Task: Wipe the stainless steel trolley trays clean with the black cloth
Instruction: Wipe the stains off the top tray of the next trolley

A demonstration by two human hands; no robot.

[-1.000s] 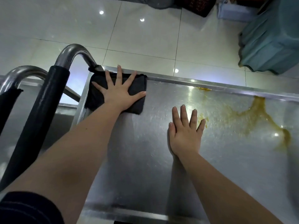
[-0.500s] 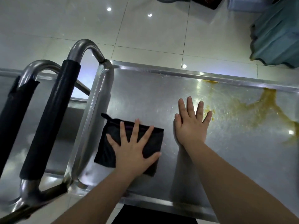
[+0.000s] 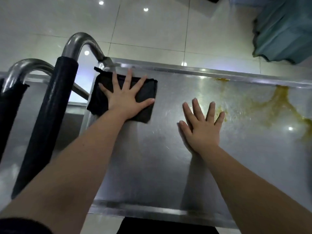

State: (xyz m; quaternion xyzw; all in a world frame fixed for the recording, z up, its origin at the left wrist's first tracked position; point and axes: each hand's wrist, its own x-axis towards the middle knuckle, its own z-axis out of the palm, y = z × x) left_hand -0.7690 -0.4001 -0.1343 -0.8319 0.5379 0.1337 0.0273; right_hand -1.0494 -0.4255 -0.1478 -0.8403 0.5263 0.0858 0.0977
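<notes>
While the black cloth (image 3: 143,97) was pinned flat under the left hand (image 3: 125,103) at the far-left corner of the trolley tray (image 3: 152,166), about 10 o'clock from the middle of the steel, the yellow-brown stain (image 3: 280,102) lay well apart from it, off toward 2 o'clock. The left hand was seen fully spread, palm down on the folded cloth, pressing rather than gripping; nothing was enclosed by its fingers. The right hand (image 3: 202,130) was laid open and flat on bare steel between cloth and stain, holding nothing, its fingertips just short of a small yellowish smear. The cloth's long axis was judged to run roughly 9 to 3 o'clock, parallel to the far rim, so a sweep toward 3 o'clock would carry it to the dirt, and the bracing right hand would have to be lifted or passed. The right hand was the nearer to the stain, but the cloth was under the left. The tray looked scratched and glossy, with a raised rim. A padded handle bar (image 3: 50,119) was seen at 9 o'clock, pale floor tiles (image 3: 152,27) at 12 o'clock, and a teal object (image 3: 283,29) at 1 o'clock.
</notes>
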